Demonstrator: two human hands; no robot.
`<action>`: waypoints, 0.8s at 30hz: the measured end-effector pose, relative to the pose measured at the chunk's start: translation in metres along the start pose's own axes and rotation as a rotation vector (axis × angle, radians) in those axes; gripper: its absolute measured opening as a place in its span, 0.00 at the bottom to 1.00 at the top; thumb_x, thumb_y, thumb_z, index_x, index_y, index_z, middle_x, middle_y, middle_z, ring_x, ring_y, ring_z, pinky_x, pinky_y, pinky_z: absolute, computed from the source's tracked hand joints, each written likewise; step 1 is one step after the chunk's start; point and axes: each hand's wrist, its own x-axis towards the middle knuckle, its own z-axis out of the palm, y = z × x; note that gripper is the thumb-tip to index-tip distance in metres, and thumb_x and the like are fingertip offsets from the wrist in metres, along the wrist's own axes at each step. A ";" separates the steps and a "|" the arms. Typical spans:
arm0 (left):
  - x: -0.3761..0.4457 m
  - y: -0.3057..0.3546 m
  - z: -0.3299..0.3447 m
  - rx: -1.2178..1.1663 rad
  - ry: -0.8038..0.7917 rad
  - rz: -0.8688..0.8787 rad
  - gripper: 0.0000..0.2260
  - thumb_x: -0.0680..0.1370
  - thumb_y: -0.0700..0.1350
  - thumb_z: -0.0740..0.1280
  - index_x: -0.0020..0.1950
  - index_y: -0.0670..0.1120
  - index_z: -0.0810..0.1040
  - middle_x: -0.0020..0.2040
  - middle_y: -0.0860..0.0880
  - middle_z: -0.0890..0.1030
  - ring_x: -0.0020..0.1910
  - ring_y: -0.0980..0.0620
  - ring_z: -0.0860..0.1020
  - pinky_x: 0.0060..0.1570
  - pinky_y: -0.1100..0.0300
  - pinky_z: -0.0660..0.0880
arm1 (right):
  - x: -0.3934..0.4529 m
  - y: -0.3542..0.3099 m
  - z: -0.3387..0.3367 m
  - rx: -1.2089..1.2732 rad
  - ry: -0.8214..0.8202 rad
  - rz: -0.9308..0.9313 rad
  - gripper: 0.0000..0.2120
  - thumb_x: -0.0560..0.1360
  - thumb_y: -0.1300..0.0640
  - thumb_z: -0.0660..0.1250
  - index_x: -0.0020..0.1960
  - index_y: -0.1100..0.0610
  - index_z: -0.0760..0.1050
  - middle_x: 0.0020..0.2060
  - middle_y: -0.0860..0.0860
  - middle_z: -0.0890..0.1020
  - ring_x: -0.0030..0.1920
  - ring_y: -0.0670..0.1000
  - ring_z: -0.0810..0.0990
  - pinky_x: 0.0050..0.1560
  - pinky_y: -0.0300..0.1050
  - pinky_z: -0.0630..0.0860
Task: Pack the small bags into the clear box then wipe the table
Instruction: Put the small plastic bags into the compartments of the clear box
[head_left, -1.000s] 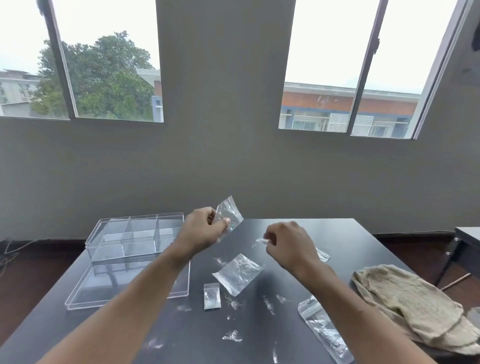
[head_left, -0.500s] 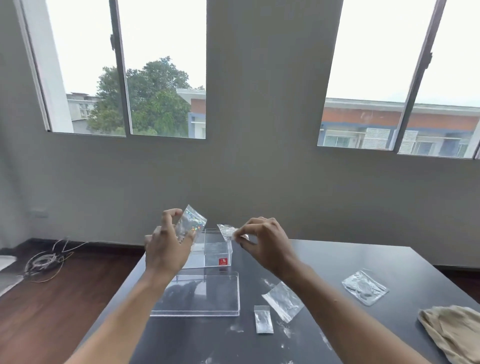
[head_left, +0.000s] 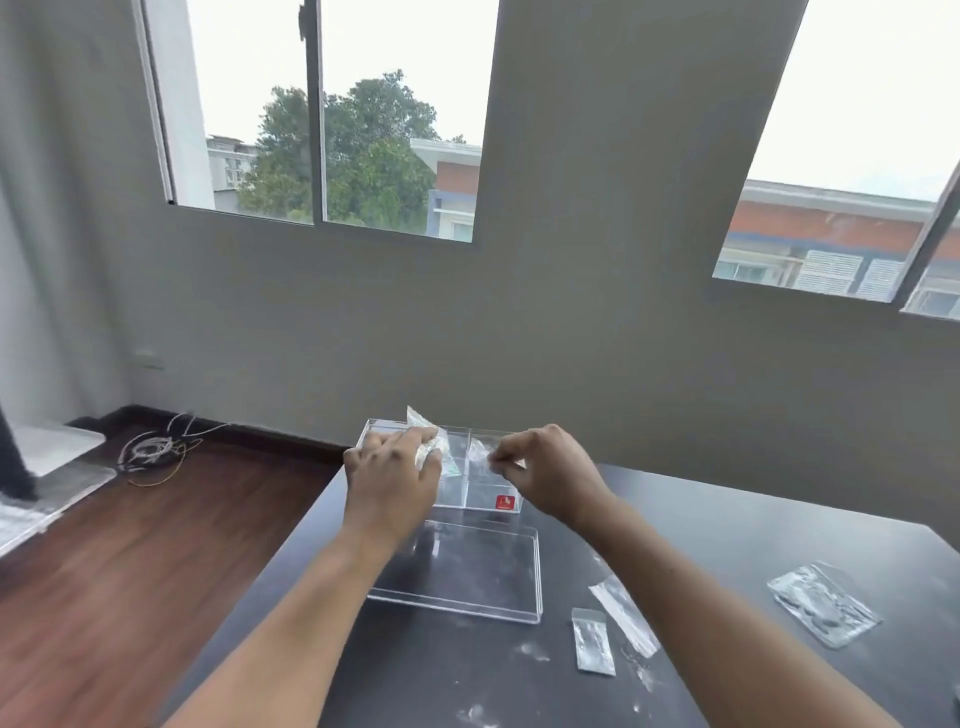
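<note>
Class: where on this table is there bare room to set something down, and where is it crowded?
Free: the far right of the table, beyond the clear box, and the front-left corner beside the lid. Crowded: front right, with three small bags and powder.

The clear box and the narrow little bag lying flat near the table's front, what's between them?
In the head view, the clear lid lies flat between the clear box and the narrow bag, with bare dark table around it.

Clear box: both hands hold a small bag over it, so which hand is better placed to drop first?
Probably the left hand: it hangs over the clear box with its bag above a compartment. The right hand pinches its bag nearer the right wall.
</note>
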 end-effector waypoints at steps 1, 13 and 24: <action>-0.001 -0.001 0.000 0.016 -0.012 0.014 0.20 0.78 0.57 0.57 0.64 0.55 0.80 0.61 0.53 0.83 0.65 0.48 0.73 0.58 0.52 0.58 | 0.003 -0.001 -0.002 -0.029 -0.044 0.006 0.05 0.76 0.54 0.72 0.49 0.50 0.87 0.46 0.46 0.89 0.48 0.51 0.86 0.51 0.45 0.80; 0.000 -0.014 0.001 0.063 0.038 0.126 0.15 0.79 0.65 0.61 0.58 0.59 0.77 0.61 0.56 0.67 0.66 0.51 0.64 0.61 0.55 0.57 | 0.032 -0.012 -0.012 -0.275 -0.397 -0.019 0.14 0.72 0.65 0.67 0.47 0.50 0.87 0.47 0.48 0.87 0.46 0.55 0.81 0.48 0.44 0.77; -0.004 -0.013 0.000 0.247 -0.170 0.154 0.32 0.79 0.71 0.44 0.61 0.56 0.81 0.67 0.57 0.66 0.70 0.54 0.58 0.63 0.54 0.51 | 0.033 -0.001 -0.012 -0.069 -0.488 0.061 0.09 0.78 0.59 0.69 0.50 0.49 0.87 0.47 0.45 0.88 0.49 0.48 0.84 0.53 0.43 0.80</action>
